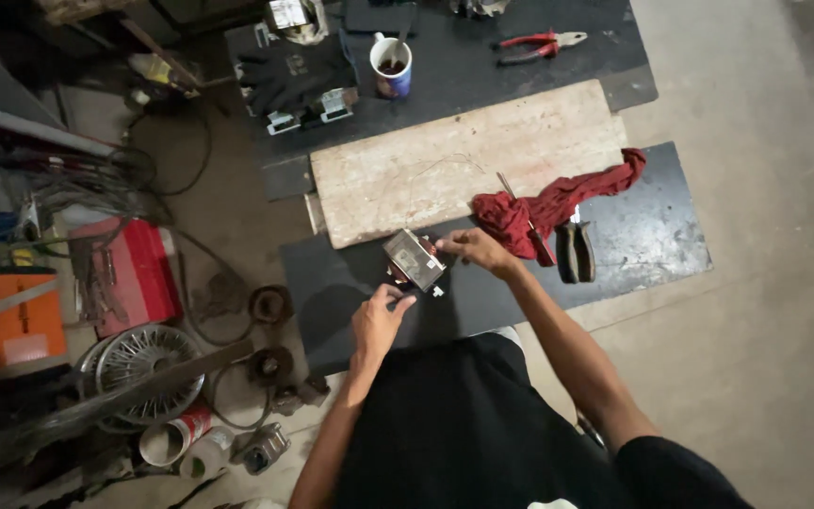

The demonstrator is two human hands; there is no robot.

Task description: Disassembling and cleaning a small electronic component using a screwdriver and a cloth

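Observation:
A small boxy metal part with a grey flat face sits above a dark mat. My right hand grips its right side, fingers closed on it. My left hand reaches up from below, fingertips touching the part's lower left edge. A red rag lies just right of my right hand. Black-handled pliers and a thin tool with a reddish handle rest beside the rag.
A worn wooden board lies beyond the mat. Further back are a mug, black gloves and red-handled pliers. At left: a red toolbox, an orange device, a spoked metal disc, cans, cables.

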